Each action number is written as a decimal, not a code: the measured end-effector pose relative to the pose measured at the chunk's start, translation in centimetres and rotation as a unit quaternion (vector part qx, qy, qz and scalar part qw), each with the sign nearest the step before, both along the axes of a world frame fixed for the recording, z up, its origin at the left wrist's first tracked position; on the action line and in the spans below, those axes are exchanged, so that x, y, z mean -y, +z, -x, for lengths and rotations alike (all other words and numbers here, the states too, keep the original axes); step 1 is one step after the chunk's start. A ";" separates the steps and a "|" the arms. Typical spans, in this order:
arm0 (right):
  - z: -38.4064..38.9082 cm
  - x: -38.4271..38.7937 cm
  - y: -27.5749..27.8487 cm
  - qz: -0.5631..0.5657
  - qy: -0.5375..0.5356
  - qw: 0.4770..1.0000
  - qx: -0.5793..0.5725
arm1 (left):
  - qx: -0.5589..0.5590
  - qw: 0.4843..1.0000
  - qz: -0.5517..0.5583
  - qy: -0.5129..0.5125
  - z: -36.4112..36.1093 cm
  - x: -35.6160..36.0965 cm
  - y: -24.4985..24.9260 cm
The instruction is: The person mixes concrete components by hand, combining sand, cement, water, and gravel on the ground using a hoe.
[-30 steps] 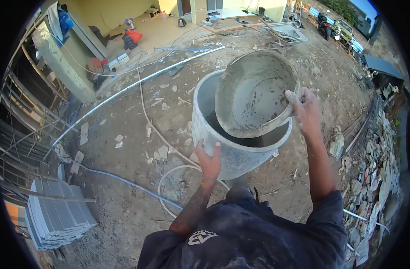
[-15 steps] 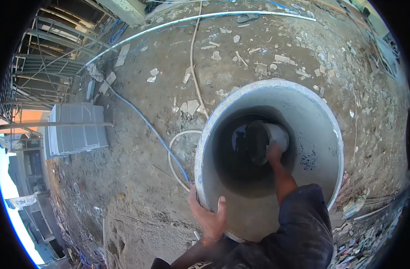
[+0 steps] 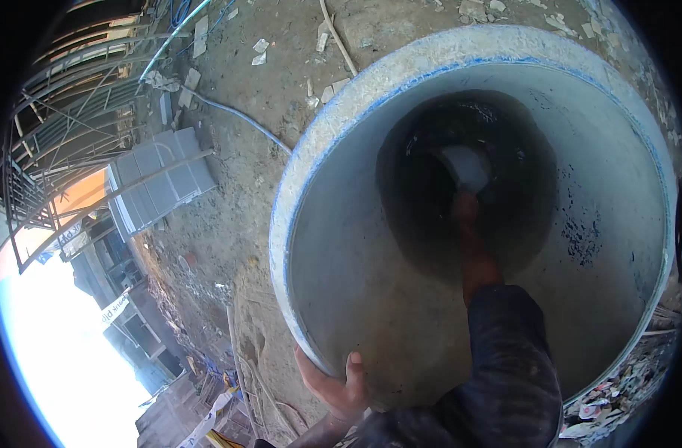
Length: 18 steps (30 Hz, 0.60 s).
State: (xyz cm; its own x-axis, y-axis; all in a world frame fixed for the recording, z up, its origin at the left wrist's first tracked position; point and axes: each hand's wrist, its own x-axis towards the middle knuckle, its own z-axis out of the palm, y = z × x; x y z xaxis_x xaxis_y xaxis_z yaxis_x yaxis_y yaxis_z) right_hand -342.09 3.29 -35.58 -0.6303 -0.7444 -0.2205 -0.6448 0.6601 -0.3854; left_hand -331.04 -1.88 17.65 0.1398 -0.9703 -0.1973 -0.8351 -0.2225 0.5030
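Note:
A large round drum (image 3: 341, 246) with a grey inner wall and a thick, blue-edged pale rim stands tilted toward me. Dark water (image 3: 408, 187) lies at its bottom. Deep inside, my right hand (image 3: 466, 207) is closed on a small pale bucket (image 3: 466, 166), which is low in the water; its lower part and my fingertips are hard to make out in the shadow. At the near left of the rim, my left hand (image 3: 337, 388) grips the drum's edge, thumb on the inner side and fingers outside.
A blue hose (image 3: 240, 116) and a pale hose (image 3: 338, 37) run over the dirt ground beyond the drum. Stacked grey blocks (image 3: 162, 179) and metal scaffolding (image 3: 79, 97) are at left. Rubble and litter (image 3: 617, 403) lie at lower right.
My view has come closer over the drum. The right hand has gone deeper with the bucket, which now sits lower in the water. My left hand still grips the rim.

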 end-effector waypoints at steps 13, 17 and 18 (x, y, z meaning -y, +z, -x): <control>6.1 6.9 9.5 -0.012 0.003 0.996 -0.088 | -0.106 0.993 -0.031 0.048 0.6 0.4 0.4; 5.2 8.5 10.3 -0.034 0.072 0.997 0.022 | -0.100 0.993 -0.027 0.061 0.6 0.3 0.3; 4.5 8.9 11.0 0.018 0.058 0.991 0.120 | -0.108 0.992 -0.025 0.066 0.5 0.4 0.1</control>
State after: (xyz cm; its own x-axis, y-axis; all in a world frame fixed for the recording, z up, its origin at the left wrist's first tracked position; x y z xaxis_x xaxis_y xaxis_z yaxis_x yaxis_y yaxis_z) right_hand -346.62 -5.57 -24.58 -0.4732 -0.8181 -0.3267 -0.6016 0.5710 -0.5585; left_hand -331.55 -2.32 17.76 0.2144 -0.9344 -0.2846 -0.6713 -0.3526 0.6520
